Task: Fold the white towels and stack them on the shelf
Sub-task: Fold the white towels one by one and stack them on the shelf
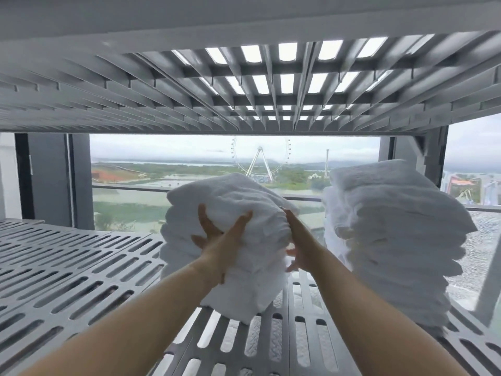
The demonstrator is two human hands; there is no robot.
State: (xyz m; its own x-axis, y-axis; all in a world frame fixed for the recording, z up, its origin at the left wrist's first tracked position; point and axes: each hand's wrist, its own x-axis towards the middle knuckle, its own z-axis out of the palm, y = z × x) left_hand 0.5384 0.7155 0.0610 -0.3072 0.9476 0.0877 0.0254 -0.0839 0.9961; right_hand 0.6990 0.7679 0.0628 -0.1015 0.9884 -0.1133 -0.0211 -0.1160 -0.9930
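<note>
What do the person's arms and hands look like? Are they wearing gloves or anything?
The left forearm and right forearm are bare, with no sleeves in view. The left hand and right hand have no gloves, and no watch, bracelet or ring shows on the parts we can see.

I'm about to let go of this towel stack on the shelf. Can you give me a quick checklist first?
1. Hands steadying it: left hand presses the front of the near stack and right hand presses its right side: ok.
2. Base on the slotted shelf: front bottom edge rests on it: ok.
3. Layers squared: the upper towels bulge out past the lower ones: not ok.
4. Gap to the right stack: the two are apart: ok.
5. Headroom under the upper shelf: open space above: ok.
6. Back edge support: hidden behind the towels: cannot tell.
</note>
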